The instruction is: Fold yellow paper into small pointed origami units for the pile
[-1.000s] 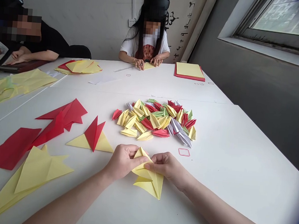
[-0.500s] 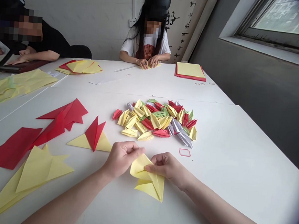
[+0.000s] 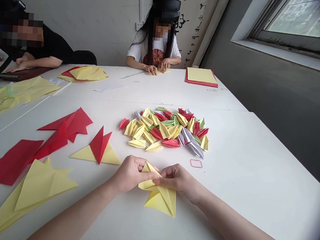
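Observation:
Between both hands is a partly folded sheet of yellow paper, creased into pointed flaps, held just above the white table. My left hand pinches its upper left part, thumb on top and fingers behind. My right hand grips the upper right side, its thumb pressed near the left thumb at the centre fold. Beyond the hands lies a pile of small folded paper pieces in yellow, red, green and pale purple. Left of my left hand, a red folded paper rests on a yellow paper triangle.
Red papers and yellow folded papers lie at the left. A stack of yellow and red sheets is at the far right edge. Across the table a person folds yellow paper; another person leans in at far left.
My left thumb has moved down and right to the centre, beside the right thumb, bending the upper left flap over. The right hand stays nearly in place.

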Tool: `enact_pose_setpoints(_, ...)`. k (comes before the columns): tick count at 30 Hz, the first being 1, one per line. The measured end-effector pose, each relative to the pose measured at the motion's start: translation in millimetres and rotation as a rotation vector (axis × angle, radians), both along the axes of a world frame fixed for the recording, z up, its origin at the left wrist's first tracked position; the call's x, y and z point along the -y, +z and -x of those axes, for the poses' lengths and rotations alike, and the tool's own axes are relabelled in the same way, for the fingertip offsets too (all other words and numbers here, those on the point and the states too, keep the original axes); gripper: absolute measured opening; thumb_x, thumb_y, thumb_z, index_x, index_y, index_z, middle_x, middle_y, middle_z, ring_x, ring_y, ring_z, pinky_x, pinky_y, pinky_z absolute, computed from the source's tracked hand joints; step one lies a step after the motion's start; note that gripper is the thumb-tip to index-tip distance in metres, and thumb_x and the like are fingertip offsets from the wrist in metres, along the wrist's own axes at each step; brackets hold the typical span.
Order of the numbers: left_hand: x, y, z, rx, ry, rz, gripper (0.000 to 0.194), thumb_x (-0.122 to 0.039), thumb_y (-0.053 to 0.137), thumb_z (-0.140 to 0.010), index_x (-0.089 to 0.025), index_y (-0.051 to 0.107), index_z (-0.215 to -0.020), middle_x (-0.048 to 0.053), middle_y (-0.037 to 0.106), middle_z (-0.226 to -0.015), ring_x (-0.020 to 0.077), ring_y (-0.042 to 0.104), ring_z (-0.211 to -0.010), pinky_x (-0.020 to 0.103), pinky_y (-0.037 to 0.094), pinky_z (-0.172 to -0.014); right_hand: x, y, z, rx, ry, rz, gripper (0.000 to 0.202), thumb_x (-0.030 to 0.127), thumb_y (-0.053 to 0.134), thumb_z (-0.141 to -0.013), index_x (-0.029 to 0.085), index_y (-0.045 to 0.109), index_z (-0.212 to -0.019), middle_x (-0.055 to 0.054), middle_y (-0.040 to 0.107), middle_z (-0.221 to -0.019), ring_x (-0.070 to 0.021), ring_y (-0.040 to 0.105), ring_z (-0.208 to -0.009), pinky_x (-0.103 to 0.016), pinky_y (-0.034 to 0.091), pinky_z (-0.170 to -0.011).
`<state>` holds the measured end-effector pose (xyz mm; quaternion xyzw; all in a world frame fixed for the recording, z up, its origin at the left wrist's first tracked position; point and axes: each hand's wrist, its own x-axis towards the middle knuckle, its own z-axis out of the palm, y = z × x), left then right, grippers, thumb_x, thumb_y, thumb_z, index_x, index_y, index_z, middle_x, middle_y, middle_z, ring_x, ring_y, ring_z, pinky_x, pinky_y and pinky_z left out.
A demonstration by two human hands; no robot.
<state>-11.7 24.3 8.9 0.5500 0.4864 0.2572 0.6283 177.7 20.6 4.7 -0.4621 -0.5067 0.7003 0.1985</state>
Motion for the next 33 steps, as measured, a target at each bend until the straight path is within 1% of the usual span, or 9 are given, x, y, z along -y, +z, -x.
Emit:
enact_pose_setpoints(6,-2.2,3.0,-0.2,0.006,0.028,0.03,0.034,-0.037,0.074,-0.069,-0.011,0.073,-0.091,0.006,0.071,-0.067,0.0161,0.063,-0.061,0.023,0.048,-0.054,-1.6,-6.0,-0.8,0.002,0.01,-0.019,0.03,0.042,0.075,-0.067,0.013,0.066,-0.063,0.0,0.061,-0.06,-0.01,0.048,-0.053,-0.023,0.032,-0.05)
enact_pose_setpoints(12,-0.8,2.4,-0.6,0.038,0.033,0.037,0.032,-0.039,0.073,-0.071,-0.012,0.073,-0.088,0.006,0.072,-0.07,0.0161,0.063,-0.063,0.024,0.048,-0.055,-0.8,-8.6,-0.2,0.014,0.005,-0.041,0.033,0.045,0.074,-0.066,0.013,0.067,-0.065,-0.002,0.064,-0.063,-0.0113,0.051,-0.054,-0.023,0.034,-0.051)
enact_pose_setpoints(17,0.2,1.7,-0.9,0.047,0.024,-0.031,0.03,-0.042,0.069,-0.074,-0.011,0.07,-0.074,0.001,0.063,-0.059,0.0114,0.053,-0.053,0.021,0.039,-0.048,0.0,-6.7,0.2,0.011,0.01,-0.037,0.034,0.046,0.075,-0.065,0.013,0.066,-0.063,-0.001,0.062,-0.059,-0.0105,0.049,-0.052,-0.023,0.033,-0.049)
enact_pose_setpoints(20,0.2,0.4,-0.4,0.023,0.048,-0.074,0.038,-0.047,0.062,-0.078,-0.012,0.067,-0.065,-0.001,0.056,-0.052,0.0104,0.048,-0.049,0.022,0.035,-0.046,0.2,-4.7,0.1,0.015,0.007,-0.038,0.035,0.046,0.075,-0.065,0.013,0.064,-0.06,0.0,0.061,-0.057,-0.0098,0.047,-0.051,-0.023,0.031,-0.048)
enact_pose_setpoints(23,-0.7,-0.2,0.1,0.042,0.068,-0.043,0.047,-0.054,0.053,-0.082,-0.013,0.067,-0.064,0.001,0.058,-0.055,0.0127,0.052,-0.052,0.023,0.039,-0.049,0.3,-3.0,0.3,0.008,0.013,-0.014,0.035,0.046,0.075,-0.065,0.013,0.064,-0.061,-0.002,0.063,-0.06,-0.011,0.05,-0.053,-0.023,0.034,-0.05)
enact_pose_setpoints(26,-1.8,0.3,1.1,0.063,0.083,0.011,0.053,-0.06,0.05,-0.081,-0.013,0.066,-0.062,0.003,0.06,-0.056,0.0149,0.055,-0.054,0.025,0.041,-0.05,0.2,-3.0,0.5,0.009,0.015,-0.007,0.035,0.046,0.075,-0.065,0.013,0.065,-0.062,-0.002,0.064,-0.062,-0.0117,0.052,-0.054,-0.024,0.035,-0.05)
enact_pose_setpoints(29,-1.5,0.9,2.0,0.036,0.062,0.005,0.05,-0.061,0.058,-0.074,-0.013,0.064,-0.059,0.001,0.057,-0.051,0.0138,0.053,-0.05,0.024,0.039,-0.047,-0.1,-4.6,0.3,0.013,0.001,-0.02,0.034,0.045,0.075,-0.065,0.013,0.065,-0.062,-0.001,0.063,-0.06,-0.0109,0.051,-0.053,-0.023,0.035,-0.05)
enact_pose_setpoints(31,-0.4,1.1,1.5,0.0,0.044,-0.028,0.043,-0.055,0.068,-0.067,-0.013,0.064,-0.059,0.0,0.056,-0.051,0.0127,0.051,-0.05,0.023,0.037,-0.046,0.0,-6.0,0.0,0.015,-0.003,-0.028,0.033,0.044,0.076,-0.064,0.013,0.066,-0.062,-0.001,0.063,-0.059,-0.0105,0.05,-0.053,-0.023,0.034,-0.05)
enact_pose_setpoints(33,0.9,0.9,0.2,-0.031,0.041,-0.069,0.037,-0.049,0.072,-0.065,-0.013,0.065,-0.061,0.0,0.057,-0.053,0.0122,0.05,-0.051,0.023,0.035,-0.045,0.4,-7.1,-0.1,0.011,0.0,-0.031,0.032,0.043,0.077,-0.063,0.013,0.067,-0.063,-0.001,0.062,-0.059,-0.0107,0.049,-0.053,-0.023,0.034,-0.05)
